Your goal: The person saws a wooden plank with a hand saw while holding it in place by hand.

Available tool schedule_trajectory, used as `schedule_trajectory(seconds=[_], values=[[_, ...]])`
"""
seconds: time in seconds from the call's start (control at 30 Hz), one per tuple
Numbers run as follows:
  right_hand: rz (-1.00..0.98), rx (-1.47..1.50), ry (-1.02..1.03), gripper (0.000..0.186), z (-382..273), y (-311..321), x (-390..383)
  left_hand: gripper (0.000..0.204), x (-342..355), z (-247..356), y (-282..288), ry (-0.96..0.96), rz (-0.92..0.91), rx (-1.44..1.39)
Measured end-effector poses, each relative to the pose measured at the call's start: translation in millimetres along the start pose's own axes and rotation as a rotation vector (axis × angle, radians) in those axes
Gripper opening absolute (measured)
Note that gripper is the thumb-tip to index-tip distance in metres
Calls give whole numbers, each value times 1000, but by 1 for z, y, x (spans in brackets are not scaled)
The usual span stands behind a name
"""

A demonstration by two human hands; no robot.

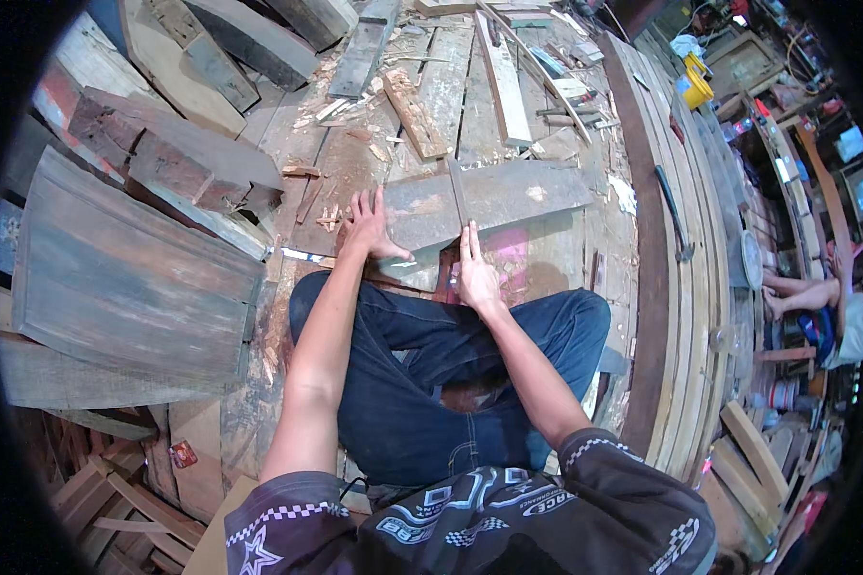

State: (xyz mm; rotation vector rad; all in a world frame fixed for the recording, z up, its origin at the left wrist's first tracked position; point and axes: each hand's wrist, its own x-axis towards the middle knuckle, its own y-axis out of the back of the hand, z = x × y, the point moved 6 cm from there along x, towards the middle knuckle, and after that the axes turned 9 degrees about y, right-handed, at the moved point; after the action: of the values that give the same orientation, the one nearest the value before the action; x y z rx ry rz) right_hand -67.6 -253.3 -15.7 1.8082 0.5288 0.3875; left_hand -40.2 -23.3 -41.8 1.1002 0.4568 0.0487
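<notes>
A grey, weathered wooden slab lies across the floor in front of my crossed legs. My left hand is open, fingers spread, on the slab's left end. A narrow, flat, dark strip lies crosswise over the slab; whether it is metal or wood I cannot make out. At the strip's near end is my right hand, index and middle fingers straight along it and the others curled in. Under the slab's near edge, a pink patch shows beside my right hand.
Heavy timbers and a broad curved board stand close on my left. Long planks run along my right, with a hammer on them. Ahead lie a rough wood piece, a pale board and scattered chips.
</notes>
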Motion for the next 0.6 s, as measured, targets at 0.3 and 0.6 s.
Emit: schedule_trajectory(seconds=[0.3,0.6], values=[[1,-22,-11,86,-9,-5,-21,162,-6,3,6,6,-10,-26],[-50,104,-29,89,-2,6,-3,163,1,-2,2,-6,20,-17]])
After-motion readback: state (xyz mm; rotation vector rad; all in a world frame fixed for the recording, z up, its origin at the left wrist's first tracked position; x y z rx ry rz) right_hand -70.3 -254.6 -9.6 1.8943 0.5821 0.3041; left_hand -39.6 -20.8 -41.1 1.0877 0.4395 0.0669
